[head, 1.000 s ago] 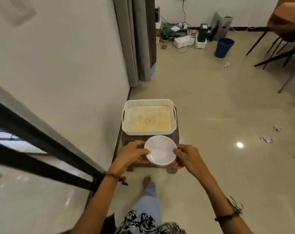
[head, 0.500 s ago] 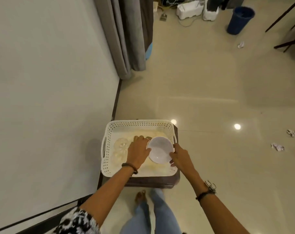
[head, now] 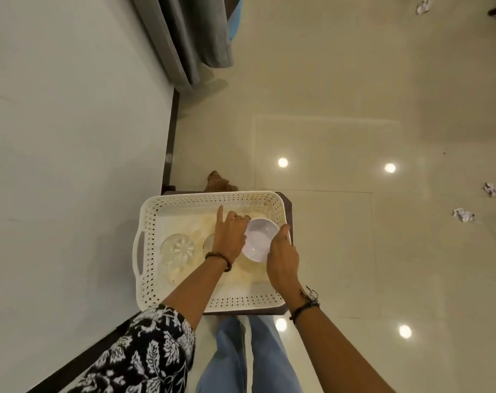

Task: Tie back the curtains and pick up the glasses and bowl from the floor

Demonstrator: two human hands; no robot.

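Floor (head: 340, 80): glossy cream tile that carried four bright light reflections and ran along a pale wall on the left.
Curtain (head: 190, 35): grey folds that hung at the top of the view, just beside the wall, with a blue object partly hidden behind them.
Basket (head: 212, 198): white perforated plastic with a handle slot on its left end; it sat on a dark low table (head: 288, 205), of which only the edges showed.
Person: stood over the basket in light blue jeans, with a black-and-white floral sleeve on the left arm and a dark band on each wrist.
Bowl (head: 259, 239): small, white and round, upright inside the right half of the basket, held between both hands.
Left hand (head: 229, 238): gripped the bowl's left rim with curled fingers, the index finger stuck straight out.
Right hand (head: 282, 256): gripped the bowl's right rim, the thumb along the edge.
Glasses (head: 177, 248): clear, in the basket's left half; one showed plainly, a second sat partly hidden behind the left wrist.
Paper scraps (head: 464, 214): crumpled white bits on the floor, well apart to the right.
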